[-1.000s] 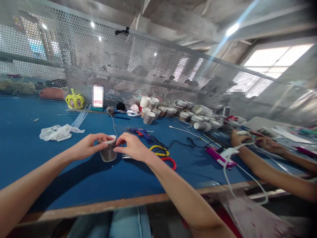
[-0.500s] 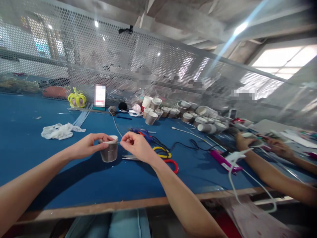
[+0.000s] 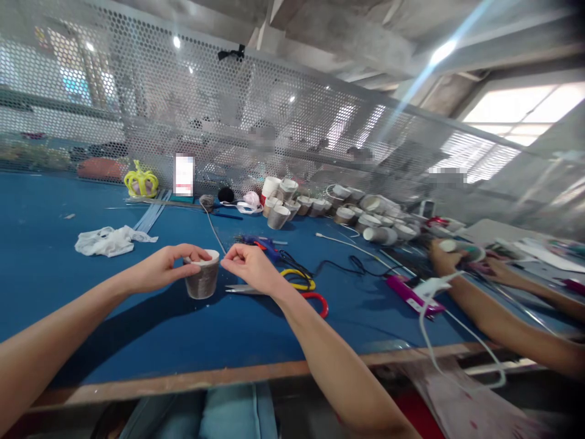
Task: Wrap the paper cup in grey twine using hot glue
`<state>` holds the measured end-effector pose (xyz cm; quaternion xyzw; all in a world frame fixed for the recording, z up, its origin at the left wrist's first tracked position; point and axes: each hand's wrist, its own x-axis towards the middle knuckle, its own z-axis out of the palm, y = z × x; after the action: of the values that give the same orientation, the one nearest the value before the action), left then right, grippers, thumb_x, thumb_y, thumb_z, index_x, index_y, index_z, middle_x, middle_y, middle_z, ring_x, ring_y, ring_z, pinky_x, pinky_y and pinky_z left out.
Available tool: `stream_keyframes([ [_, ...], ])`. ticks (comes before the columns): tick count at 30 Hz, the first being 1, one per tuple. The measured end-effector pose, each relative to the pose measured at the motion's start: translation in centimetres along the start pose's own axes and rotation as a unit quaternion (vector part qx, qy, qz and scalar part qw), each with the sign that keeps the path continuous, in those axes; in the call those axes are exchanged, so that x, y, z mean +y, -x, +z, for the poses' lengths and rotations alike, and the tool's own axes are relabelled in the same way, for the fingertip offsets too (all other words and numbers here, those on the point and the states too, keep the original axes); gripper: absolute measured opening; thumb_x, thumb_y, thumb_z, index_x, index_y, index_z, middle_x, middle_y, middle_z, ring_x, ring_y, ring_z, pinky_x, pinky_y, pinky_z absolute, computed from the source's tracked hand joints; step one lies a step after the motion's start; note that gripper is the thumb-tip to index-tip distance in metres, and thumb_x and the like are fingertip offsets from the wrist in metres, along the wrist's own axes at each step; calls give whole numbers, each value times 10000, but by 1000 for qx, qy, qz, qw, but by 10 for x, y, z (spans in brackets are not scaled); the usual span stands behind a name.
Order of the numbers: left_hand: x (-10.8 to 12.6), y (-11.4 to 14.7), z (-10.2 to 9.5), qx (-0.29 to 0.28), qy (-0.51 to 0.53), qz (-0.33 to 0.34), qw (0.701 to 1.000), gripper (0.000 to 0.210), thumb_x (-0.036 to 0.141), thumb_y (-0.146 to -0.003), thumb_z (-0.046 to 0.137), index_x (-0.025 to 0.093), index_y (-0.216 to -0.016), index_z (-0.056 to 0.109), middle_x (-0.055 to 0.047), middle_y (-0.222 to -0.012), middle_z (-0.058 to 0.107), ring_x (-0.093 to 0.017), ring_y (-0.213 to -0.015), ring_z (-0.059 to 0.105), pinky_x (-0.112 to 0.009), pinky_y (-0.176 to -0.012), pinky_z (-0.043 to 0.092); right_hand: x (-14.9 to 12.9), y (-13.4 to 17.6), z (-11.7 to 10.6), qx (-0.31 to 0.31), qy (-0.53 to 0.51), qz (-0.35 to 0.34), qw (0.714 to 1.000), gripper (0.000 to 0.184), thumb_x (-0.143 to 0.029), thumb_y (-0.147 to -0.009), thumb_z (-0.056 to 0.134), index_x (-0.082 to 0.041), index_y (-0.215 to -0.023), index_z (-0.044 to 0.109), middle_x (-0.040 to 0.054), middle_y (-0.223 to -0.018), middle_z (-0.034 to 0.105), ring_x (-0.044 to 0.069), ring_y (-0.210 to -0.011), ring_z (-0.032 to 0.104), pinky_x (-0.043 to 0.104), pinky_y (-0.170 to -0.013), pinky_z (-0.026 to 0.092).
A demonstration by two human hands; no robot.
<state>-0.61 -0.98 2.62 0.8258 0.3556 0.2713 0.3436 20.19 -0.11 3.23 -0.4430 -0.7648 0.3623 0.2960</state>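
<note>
My left hand [image 3: 171, 268] grips a small paper cup [image 3: 202, 284] by its rim, thumb outside and fingers over the top. Grey-brown yarn covers the cup's side, and its white rim shows above. Just right of the cup, my right hand [image 3: 251, 266] pinches a strand of grey yarn [image 3: 214, 231]. That strand runs back to a grey yarn ball [image 3: 206, 202]. Under my right hand lie scissors [image 3: 242, 289] with red and yellow handles, partly hidden by my wrist. Behind it rests a blue glue gun [image 3: 270, 249].
Many cups [image 3: 278, 216] stand and lie along the mesh partition [image 3: 183, 103]. A white cloth [image 3: 108, 241] lies at left, near a phone [image 3: 184, 175]. At right are a purple power strip [image 3: 409, 296], cables and a co-worker's hands [image 3: 444, 259] with a cup.
My hands stay nearly in place on the cup and yarn. At right, the co-worker's hands have shifted slightly and the cup there is turned differently.
</note>
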Motion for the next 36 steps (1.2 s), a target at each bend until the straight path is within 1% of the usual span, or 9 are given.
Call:
stream_keyframes([
  [4,0,0,0,-1,1,10,1000,206,346,-803,416,172,-758,516,-70,-1165,542,-200,-1046,497,-323,-896,368,1,-3,0,-4,1,-2,1000,132,-272,-714,531,-144,-733,503,-84,-480,330,49,-442,290,186,-432,227],
  [7,0,0,0,-7,-2,11,1000,198,337,-806,415,171,-760,514,-69,-1180,527,-198,-1061,485,-319,-898,366,3,-5,-3,-32,-4,-29,999,247,-267,-740,523,-149,-957,517,-89,-493,310,54,-449,285,185,-440,228],
  [9,0,0,-1,-13,-3,14,1000,191,333,-806,415,173,-764,510,-68,-1176,526,-197,-1079,472,-316,-906,361,4,-7,-4,-63,0,-47,997,299,-271,-763,499,-164,-1041,521,-85,-491,282,56,-448,260,190,-438,207],
  [13,-1,-1,-3,-12,-6,16,1000,179,325,-804,416,176,-765,506,-70,-1156,537,-195,-1082,469,-314,-918,352,6,-11,-5,-96,10,-43,994,276,-278,-784,464,-171,-1008,587,-72,-485,279,60,-450,235,203,-437,182],
  [19,-8,-1,-5,4,-24,14,1000,183,337,-800,414,177,-782,501,-71,-1128,549,-189,-1079,470,-311,-923,352,5,-13,-3,-76,0,-30,997,264,-236,-773,467,-138,-968,616,-56,-508,388,53,-464,274,196,-460,229],
  [24,-8,-1,-8,11,-39,-1,999,181,344,-783,438,177,-803,504,-70,-1132,548,-186,-1087,466,-316,-927,351,8,-15,1,-58,-16,-40,997,246,-212,-759,480,-115,-925,633,-6,-629,525,61,-521,353,196,-491,282],
  [28,-8,-1,-6,14,-49,-3,999,206,358,-730,517,178,-830,528,-63,-1111,563,-200,-1096,460,-328,-941,340,14,-17,4,-48,0,-50,998,263,-228,-763,477,-119,-944,633,-7,-589,522,60,-492,327,195,-461,264],
  [32,-7,-2,2,62,-69,-7,996,274,377,-713,536,170,-892,528,-81,-1075,576,-205,-1033,501,-329,-891,383,12,-16,7,-34,6,-47,998,263,-222,-762,479,-124,-948,638,-6,-561,540,61,-470,348,193,-445,275],
  [36,-5,-5,12,94,-121,19,988,236,365,-713,533,150,-809,552,-95,-1013,592,-210,-984,519,-327,-857,402,5,-13,12,-26,-21,-58,998,273,-207,-760,485,-115,-971,631,40,-752,633,89,-578,481,212,-535,368],
])
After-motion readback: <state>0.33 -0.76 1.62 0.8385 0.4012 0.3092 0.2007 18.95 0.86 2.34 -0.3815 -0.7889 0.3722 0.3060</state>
